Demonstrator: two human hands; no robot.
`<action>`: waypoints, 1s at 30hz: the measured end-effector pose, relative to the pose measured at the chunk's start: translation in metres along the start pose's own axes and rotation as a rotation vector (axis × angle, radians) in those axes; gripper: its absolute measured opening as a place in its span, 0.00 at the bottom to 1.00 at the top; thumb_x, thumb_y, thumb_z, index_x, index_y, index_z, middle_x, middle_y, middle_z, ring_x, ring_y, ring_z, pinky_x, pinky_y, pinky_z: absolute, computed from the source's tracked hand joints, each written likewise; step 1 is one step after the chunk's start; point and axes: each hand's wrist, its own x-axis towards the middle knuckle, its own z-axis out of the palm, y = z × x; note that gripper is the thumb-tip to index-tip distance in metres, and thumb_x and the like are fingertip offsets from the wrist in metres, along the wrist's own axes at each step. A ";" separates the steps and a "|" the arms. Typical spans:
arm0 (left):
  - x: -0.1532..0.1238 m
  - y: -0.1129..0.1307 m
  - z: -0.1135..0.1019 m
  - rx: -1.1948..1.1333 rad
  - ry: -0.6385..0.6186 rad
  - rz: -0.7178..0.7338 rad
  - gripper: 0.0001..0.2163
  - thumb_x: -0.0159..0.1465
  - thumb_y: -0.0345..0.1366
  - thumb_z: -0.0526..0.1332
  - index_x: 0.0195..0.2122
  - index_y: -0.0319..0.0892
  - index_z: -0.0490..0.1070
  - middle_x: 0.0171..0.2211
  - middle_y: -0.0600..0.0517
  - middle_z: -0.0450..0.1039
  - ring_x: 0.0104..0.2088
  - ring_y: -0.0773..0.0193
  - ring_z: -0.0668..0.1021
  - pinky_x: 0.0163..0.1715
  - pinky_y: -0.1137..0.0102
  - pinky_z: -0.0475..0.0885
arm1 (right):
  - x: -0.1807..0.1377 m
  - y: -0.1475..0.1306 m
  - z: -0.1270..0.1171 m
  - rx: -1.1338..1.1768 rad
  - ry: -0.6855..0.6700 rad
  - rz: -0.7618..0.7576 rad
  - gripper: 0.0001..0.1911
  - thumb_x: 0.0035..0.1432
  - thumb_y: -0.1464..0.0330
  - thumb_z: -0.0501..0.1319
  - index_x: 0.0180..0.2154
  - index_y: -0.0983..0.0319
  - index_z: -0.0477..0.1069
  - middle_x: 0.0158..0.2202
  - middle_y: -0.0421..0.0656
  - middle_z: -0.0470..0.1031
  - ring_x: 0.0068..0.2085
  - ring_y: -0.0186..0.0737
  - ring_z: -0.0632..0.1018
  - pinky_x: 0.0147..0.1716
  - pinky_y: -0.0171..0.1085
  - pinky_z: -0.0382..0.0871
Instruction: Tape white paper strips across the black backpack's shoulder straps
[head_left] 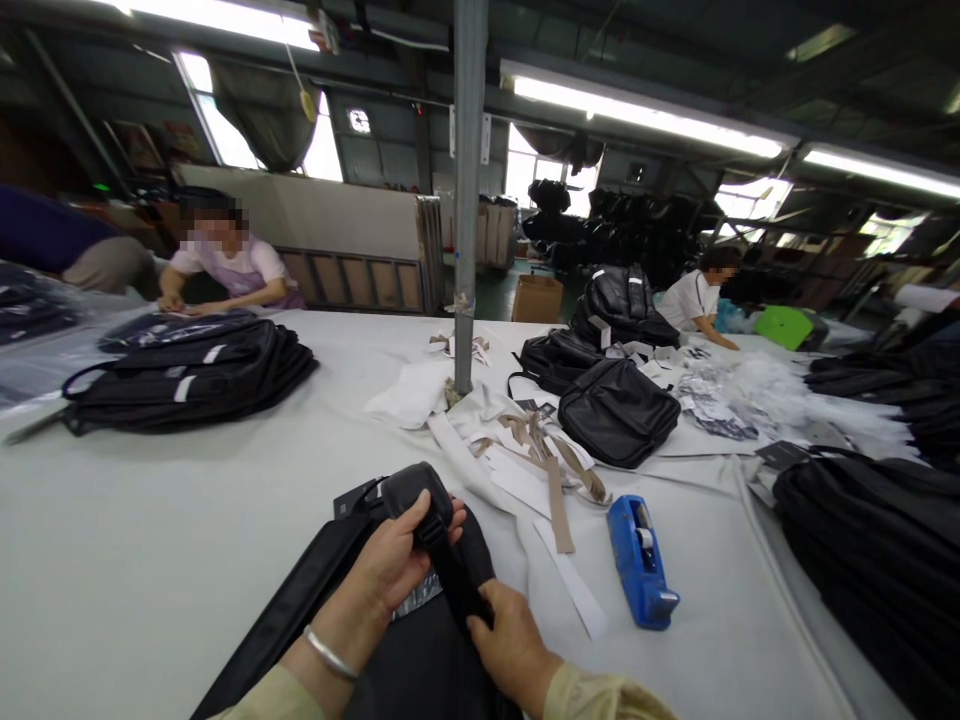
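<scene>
A black backpack [420,660] lies on the white table [187,530] right in front of me. My left hand [394,565], a silver bangle on its wrist, is closed around the bag's folded black strap [416,495] near the top. My right hand [510,645] presses on the strap lower down, fingers curled onto it. A bit of clear plastic shows between my hands.
A blue tape dispenser [641,560] lies right of my hands beside several paper strips [547,470]. Stacks of black bags sit at left [187,375], centre [615,410] and right [877,540]. A metal pole [466,200] rises from the table. Two people work at the far side.
</scene>
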 end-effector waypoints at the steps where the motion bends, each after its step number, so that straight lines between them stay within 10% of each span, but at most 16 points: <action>1: 0.000 0.000 -0.001 -0.003 0.002 0.001 0.12 0.68 0.34 0.60 0.43 0.27 0.75 0.45 0.31 0.78 0.39 0.51 0.83 0.36 0.63 0.82 | 0.000 0.001 -0.002 -0.014 0.038 -0.021 0.10 0.48 0.76 0.58 0.34 0.61 0.72 0.34 0.43 0.75 0.38 0.41 0.75 0.40 0.38 0.65; 10: 0.000 -0.004 0.004 -0.011 0.004 0.028 0.12 0.67 0.36 0.62 0.43 0.28 0.75 0.43 0.33 0.79 0.38 0.52 0.83 0.36 0.62 0.82 | 0.016 -0.029 -0.012 0.781 -0.295 0.168 0.20 0.48 0.54 0.66 0.33 0.63 0.67 0.26 0.41 0.77 0.24 0.36 0.76 0.27 0.35 0.65; 19: -0.008 -0.009 -0.003 0.101 -0.048 -0.023 0.19 0.67 0.45 0.60 0.43 0.30 0.76 0.40 0.33 0.80 0.19 0.59 0.76 0.10 0.68 0.68 | 0.048 -0.080 -0.015 0.856 -0.247 0.060 0.17 0.46 0.57 0.68 0.29 0.63 0.70 0.23 0.40 0.76 0.22 0.35 0.75 0.24 0.34 0.62; 25: -0.016 -0.003 0.001 0.042 0.043 0.048 0.14 0.65 0.38 0.63 0.41 0.29 0.76 0.38 0.34 0.80 0.33 0.54 0.82 0.30 0.67 0.80 | 0.037 -0.070 -0.008 0.805 -0.309 0.066 0.15 0.48 0.58 0.65 0.30 0.63 0.69 0.26 0.42 0.78 0.22 0.35 0.76 0.23 0.33 0.60; 30: -0.017 -0.002 0.003 0.097 -0.052 -0.033 0.21 0.68 0.47 0.58 0.44 0.31 0.76 0.34 0.37 0.80 0.12 0.65 0.69 0.06 0.70 0.62 | 0.045 -0.085 -0.010 0.854 -0.281 0.060 0.15 0.49 0.58 0.64 0.29 0.64 0.70 0.25 0.43 0.78 0.21 0.35 0.75 0.23 0.34 0.62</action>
